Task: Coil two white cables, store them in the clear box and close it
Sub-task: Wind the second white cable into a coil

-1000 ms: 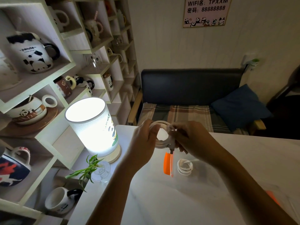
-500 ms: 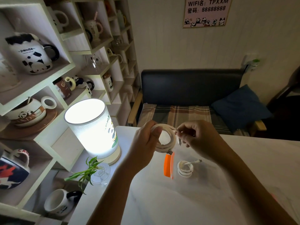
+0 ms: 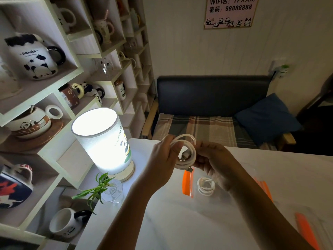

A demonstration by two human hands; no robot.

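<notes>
Above the white table, my left hand (image 3: 163,159) and my right hand (image 3: 214,163) both hold a white cable (image 3: 187,152) wound into a round coil. A metal plug end sits inside the loop, by my right fingers. A second white cable (image 3: 205,186), coiled small, lies below my hands inside the clear box (image 3: 252,170), which has orange clips (image 3: 187,183) and stands open. The box's right part is hidden behind my right forearm. A clear lid with an orange clip (image 3: 306,230) lies at the lower right.
A lit cylindrical lamp (image 3: 102,139) stands at the table's left edge, with a small glass vase of green leaves (image 3: 111,192) in front of it. Shelves of panda mugs (image 3: 34,60) fill the left. A dark sofa (image 3: 212,98) sits beyond the table's far edge.
My right hand has come back onto the coil from the right and now holds the plug end inside the loop. The coil has stayed in my left hand.
</notes>
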